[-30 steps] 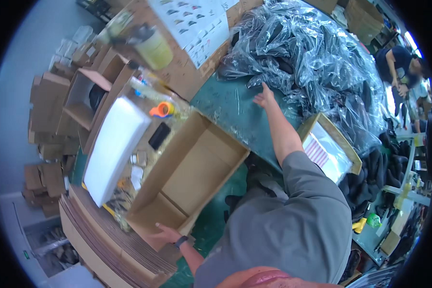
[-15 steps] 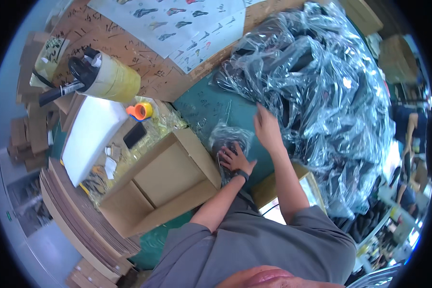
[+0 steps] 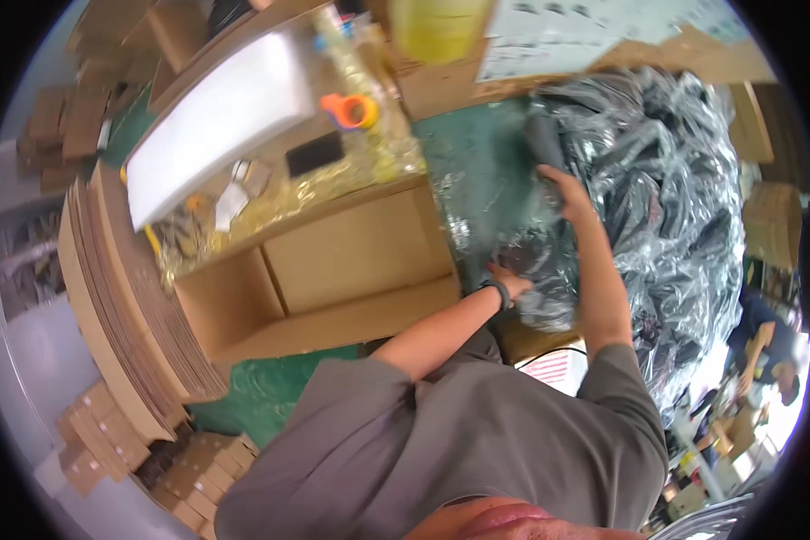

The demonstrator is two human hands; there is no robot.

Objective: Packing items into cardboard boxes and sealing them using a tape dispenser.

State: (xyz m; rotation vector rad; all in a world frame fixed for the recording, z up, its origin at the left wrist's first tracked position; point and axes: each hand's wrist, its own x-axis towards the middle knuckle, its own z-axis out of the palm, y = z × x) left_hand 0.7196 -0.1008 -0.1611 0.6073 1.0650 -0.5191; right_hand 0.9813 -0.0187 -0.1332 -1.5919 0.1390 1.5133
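My left hand, with a dark band at the wrist, rests at a clear plastic bag holding a dark item on the green tabletop. Blur and plastic hide most of its fingers. At the left side of a large heap of bagged dark items, my right hand is closed on the lower end of one dark plastic-bagged item. Its thumb shows in front of the plastic, and the other fingers are mostly hidden. What the bags contain cannot be made out.
An open cardboard box stands left of my hands. Beyond it lie an orange tape dispenser, a dark phone and a white foam block. Flattened cardboard is stacked at left. Another person is at far right.
My view has swung, shifting the box and table rightward in the picture. My left hand, which lay spread on the bag, is now at its near side. My right hand has reached the heap's left edge.
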